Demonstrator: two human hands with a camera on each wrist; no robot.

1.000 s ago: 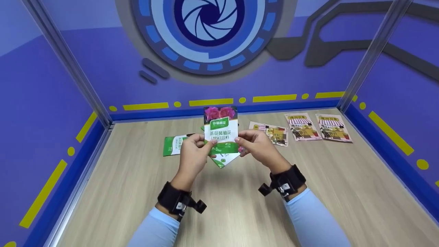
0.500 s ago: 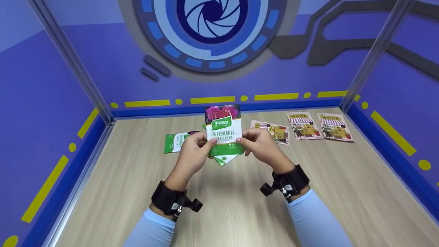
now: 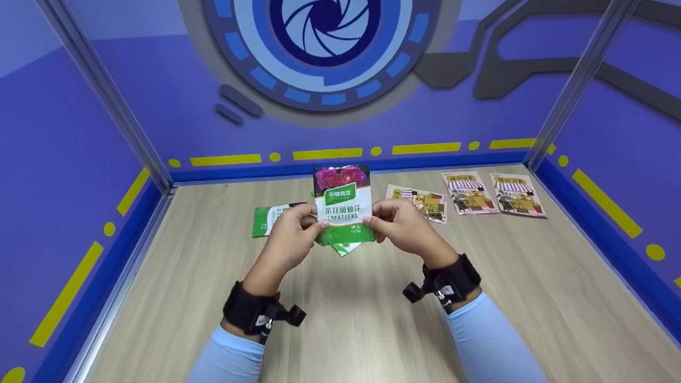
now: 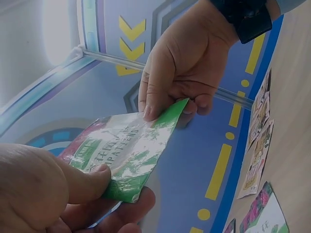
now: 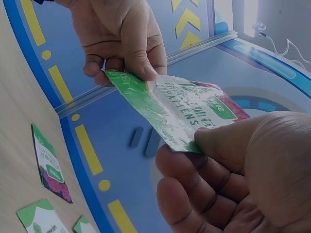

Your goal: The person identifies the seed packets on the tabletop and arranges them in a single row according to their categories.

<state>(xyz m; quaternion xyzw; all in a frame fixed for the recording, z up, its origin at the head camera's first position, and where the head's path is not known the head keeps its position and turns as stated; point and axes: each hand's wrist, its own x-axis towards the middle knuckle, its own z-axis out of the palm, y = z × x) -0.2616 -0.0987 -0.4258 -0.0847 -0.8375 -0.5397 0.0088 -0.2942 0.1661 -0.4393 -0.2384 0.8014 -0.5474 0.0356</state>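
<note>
Both hands hold up a flower seed packet (image 3: 343,205) in the head view, its pink bloom picture at the top and a green band at the bottom. The left hand (image 3: 287,236) pinches its left edge between thumb and fingers. At the opposite edge, the right hand (image 3: 407,229) pinches it the same way. In the right wrist view the packet's foil (image 5: 180,109) looks creased and shiny, stretching from one thumb to the other. Below the held packet, a second green-and-white packet (image 3: 345,249) lies on the table, mostly hidden.
Another green-and-white packet (image 3: 261,222) lies left, partly behind the left hand. On the right are three packets with striped awnings: one turned sideways (image 3: 433,207), one beside it (image 3: 471,194) and one farthest right (image 3: 517,197). Blue panels (image 3: 223,143) wall the table (image 3: 340,319).
The left hand and wrist have shifted a little left, and the left thumb now sits nearer the packet's edge. The right hand keeps its grip. The packets on the table have not moved.
</note>
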